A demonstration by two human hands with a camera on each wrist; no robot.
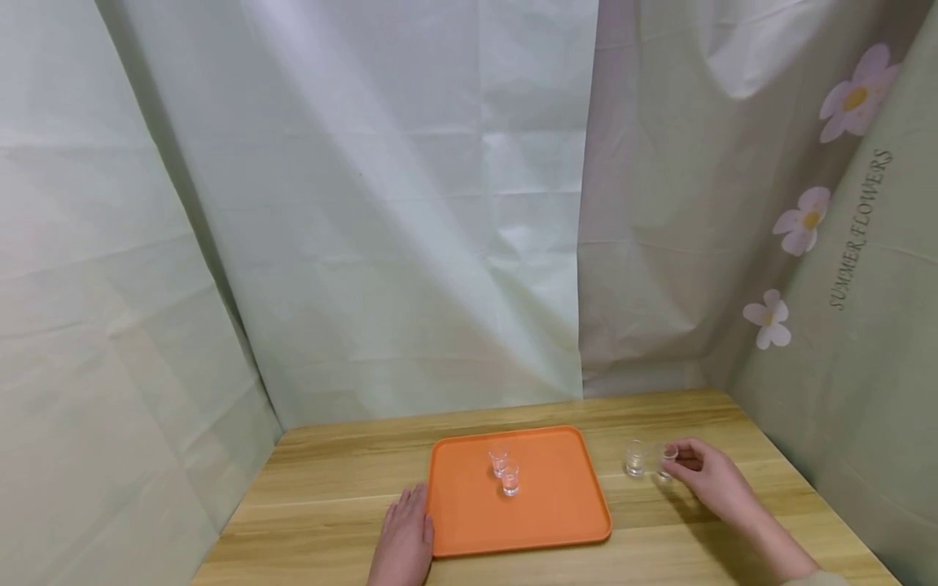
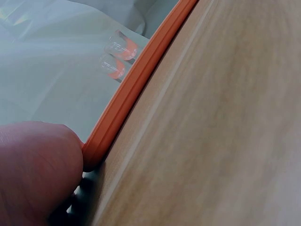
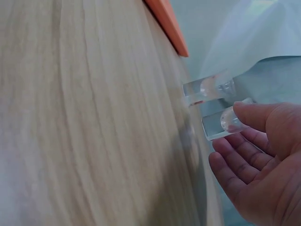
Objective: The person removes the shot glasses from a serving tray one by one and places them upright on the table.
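My right hand (image 1: 714,478) pinches a small clear shot glass (image 3: 217,125) near its rim, thumb on one side and fingers on the other. The glass is upright, its thick base close over the wooden table. Just left of it stands a second shot glass (image 1: 634,461). My left hand (image 1: 405,539) rests at the left edge of an orange tray (image 1: 528,521), fingers extended and thumb against the rim. On the tray, two more shot glasses (image 1: 499,463) stand close together, one overlapping the other in the head view.
The wooden table (image 1: 330,480) carries the tray near its middle. Pale green cloth (image 1: 410,244) hangs behind the table and along both sides. Printed white flowers (image 1: 769,319) and lettering mark the right-hand cloth.
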